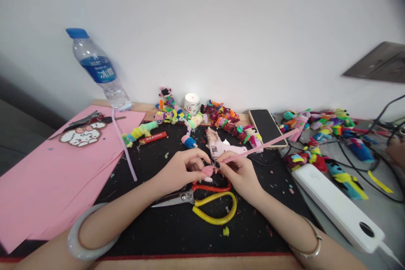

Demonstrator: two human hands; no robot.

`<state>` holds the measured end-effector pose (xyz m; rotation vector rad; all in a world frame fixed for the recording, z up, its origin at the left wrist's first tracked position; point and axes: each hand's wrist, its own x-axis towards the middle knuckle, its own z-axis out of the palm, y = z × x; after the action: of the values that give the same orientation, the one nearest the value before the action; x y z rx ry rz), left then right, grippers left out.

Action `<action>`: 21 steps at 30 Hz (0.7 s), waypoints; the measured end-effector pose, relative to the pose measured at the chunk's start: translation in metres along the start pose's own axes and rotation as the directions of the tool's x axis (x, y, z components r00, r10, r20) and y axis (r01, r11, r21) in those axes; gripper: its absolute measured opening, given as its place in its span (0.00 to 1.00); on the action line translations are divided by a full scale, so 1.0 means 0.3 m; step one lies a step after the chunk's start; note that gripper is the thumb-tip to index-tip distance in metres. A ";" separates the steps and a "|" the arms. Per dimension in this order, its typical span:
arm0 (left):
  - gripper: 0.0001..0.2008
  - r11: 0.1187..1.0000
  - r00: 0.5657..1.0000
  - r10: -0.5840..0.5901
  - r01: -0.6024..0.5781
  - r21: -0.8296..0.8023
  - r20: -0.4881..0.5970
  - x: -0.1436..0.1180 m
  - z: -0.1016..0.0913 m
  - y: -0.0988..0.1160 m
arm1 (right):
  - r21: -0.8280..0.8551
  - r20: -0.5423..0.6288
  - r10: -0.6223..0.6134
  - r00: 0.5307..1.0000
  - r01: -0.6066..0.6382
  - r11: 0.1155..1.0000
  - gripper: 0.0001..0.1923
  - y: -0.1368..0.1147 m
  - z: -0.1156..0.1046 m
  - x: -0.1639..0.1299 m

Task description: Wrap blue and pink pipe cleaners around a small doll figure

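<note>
My left hand (182, 168) pinches a small pink coiled piece (208, 171) over the black mat (177, 228). My right hand (238, 173) grips the near end of a long pink pipe cleaner (262, 145) that runs up and right toward the phone; its end meets the coil. Both hands touch at the fingertips. Just below them lie scissors (202, 202) with a red and a yellow handle. A pink glue gun (221, 145) lies just behind the hands.
Pink paper sheets (47, 177) with a pixel-bead figure (82, 134) at left. Water bottle (99, 71) leans by the wall. Lit candle (191, 102), many colourful pipe-cleaner figures (218, 116), a phone (267, 126), a white power bank (338, 204) and cables (363, 164) at right.
</note>
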<state>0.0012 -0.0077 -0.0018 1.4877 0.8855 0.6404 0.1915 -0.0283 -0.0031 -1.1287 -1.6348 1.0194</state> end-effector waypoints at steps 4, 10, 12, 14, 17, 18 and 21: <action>0.13 1.000 1.000 0.000 0.000 -0.029 -0.009 0.002 0.001 0.004 | 0.009 -0.015 -0.001 1.000 0.001 1.000 0.04 -0.002 0.002 -0.001; 0.14 0.998 1.000 -0.009 0.008 -0.066 -0.013 0.003 0.003 0.006 | -0.007 -0.009 -0.011 1.000 0.011 1.000 0.07 0.001 0.003 0.002; 0.14 0.998 1.000 -0.007 0.006 -0.069 -0.013 0.003 0.004 0.005 | -0.022 -0.017 -0.011 1.000 0.010 1.000 0.07 0.003 0.002 0.002; 0.15 0.998 1.000 -0.002 0.001 -0.070 -0.014 0.004 0.004 0.004 | -0.043 -0.031 -0.018 0.999 0.016 0.999 0.07 0.003 0.001 0.002; 0.15 0.998 1.000 0.009 -0.010 -0.063 -0.019 0.004 0.004 0.006 | -0.050 -0.041 -0.026 0.999 0.023 0.998 0.06 0.000 0.000 0.002; 0.15 0.998 1.000 0.014 -0.015 -0.059 -0.022 0.004 0.004 0.006 | -0.046 -0.038 -0.023 0.999 0.022 0.999 0.07 -0.002 0.000 0.001; 0.15 0.999 0.999 0.030 -0.031 -0.044 -0.037 0.003 0.004 0.007 | -0.022 -0.025 -0.010 1.000 0.010 1.000 0.06 -0.004 0.002 0.000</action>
<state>0.0030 -0.0075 0.0000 1.4558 0.8724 0.7075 0.1907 -0.0286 -0.0021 -1.1420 -1.6339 0.9798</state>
